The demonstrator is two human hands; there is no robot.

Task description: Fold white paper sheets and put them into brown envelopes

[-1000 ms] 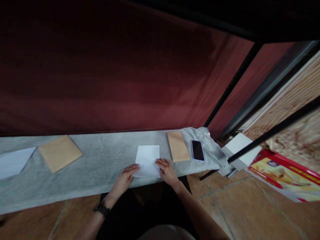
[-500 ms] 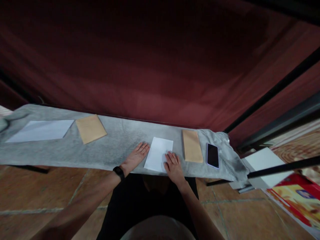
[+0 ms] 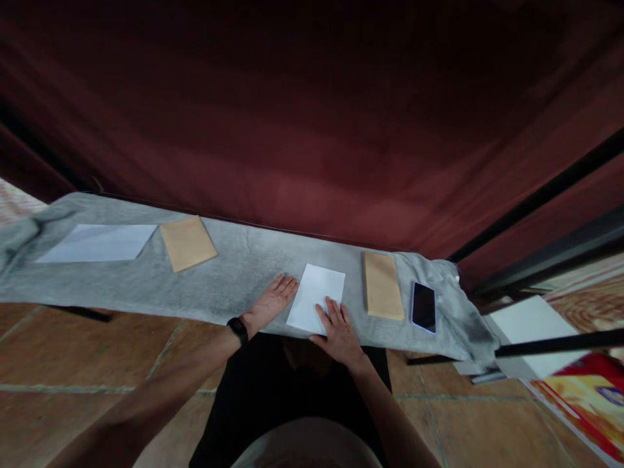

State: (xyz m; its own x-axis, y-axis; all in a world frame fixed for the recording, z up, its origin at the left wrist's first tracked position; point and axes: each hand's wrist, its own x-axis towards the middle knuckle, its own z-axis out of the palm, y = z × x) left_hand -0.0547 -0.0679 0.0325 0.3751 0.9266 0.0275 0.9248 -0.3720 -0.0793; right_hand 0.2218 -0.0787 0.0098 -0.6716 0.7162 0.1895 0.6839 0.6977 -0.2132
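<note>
A folded white paper (image 3: 316, 296) lies near the front edge of a narrow table covered with grey cloth (image 3: 234, 273). My right hand (image 3: 338, 328) rests flat on the paper's near right corner, fingers spread. Flat on the cloth just left of the paper lies my left hand (image 3: 270, 304), its fingertips close to the paper's left edge. A black band is on my left wrist. Neither hand holds anything.
A brown envelope (image 3: 383, 294) and a dark phone (image 3: 424, 307) lie right of the paper. Further left are another brown envelope (image 3: 188, 242) and a white sheet (image 3: 100, 242). A dark red curtain hangs behind. White boards (image 3: 529, 325) and a red box (image 3: 585, 403) lie on the tiled floor.
My left hand slid off the paper's left edge onto the cloth. The right hand stays on the paper. The view turned left, showing more of the table's left end.
</note>
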